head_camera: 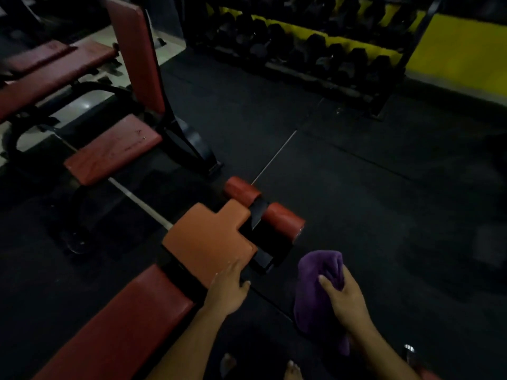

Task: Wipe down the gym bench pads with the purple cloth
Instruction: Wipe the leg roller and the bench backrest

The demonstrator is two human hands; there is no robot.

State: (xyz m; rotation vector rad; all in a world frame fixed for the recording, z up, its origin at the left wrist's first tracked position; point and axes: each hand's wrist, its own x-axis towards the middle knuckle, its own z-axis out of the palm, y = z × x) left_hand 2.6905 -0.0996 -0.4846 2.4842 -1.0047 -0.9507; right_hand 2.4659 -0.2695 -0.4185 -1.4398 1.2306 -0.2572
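The purple cloth (pixel 315 292) hangs bunched in the air to the right of the bench, and my right hand (pixel 345 294) grips it from above. My left hand (pixel 229 286) rests on the near right edge of the orange seat pad (pixel 208 237), its fingers curled over the edge. A long red back pad (pixel 115 325) runs from that seat pad toward the lower left. Beyond the seat pad lie two red roller pads (pixel 264 209) on a black bracket.
A second bench with a red seat (pixel 112 149) and an upright red back pad (pixel 137 53) stands at the left. More red benches (pixel 52 69) lie behind it. A dumbbell rack (pixel 315 53) lines the far wall. Black rubber floor (pixel 384 187) spreads to the right. My bare feet (pixel 290 370) show below.
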